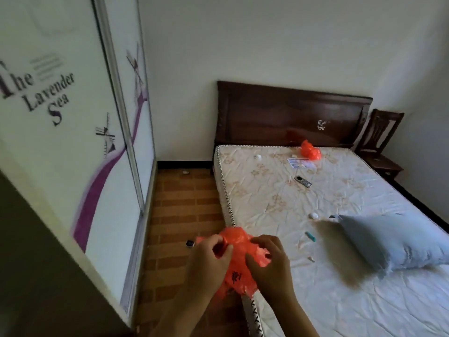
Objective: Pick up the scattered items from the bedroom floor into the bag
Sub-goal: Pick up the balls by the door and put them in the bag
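An orange plastic bag (239,263) with black print hangs in front of me over the bed's near corner. My left hand (209,261) pinches its upper left rim, and my right hand (269,261) grips the rim on the right. On the brick-patterned floor (182,210) a small dark square item (189,243) lies just left of the bag. A small white scrap (185,171) lies far off by the wall.
A bed (340,300) fills the right side, bearing a blue pillow (391,242), a remote (303,181), a second orange bag (310,149), papers (301,163) and small bits. A sliding wardrobe (73,142) lines the left. A wooden chair (381,142) stands beyond the bed.
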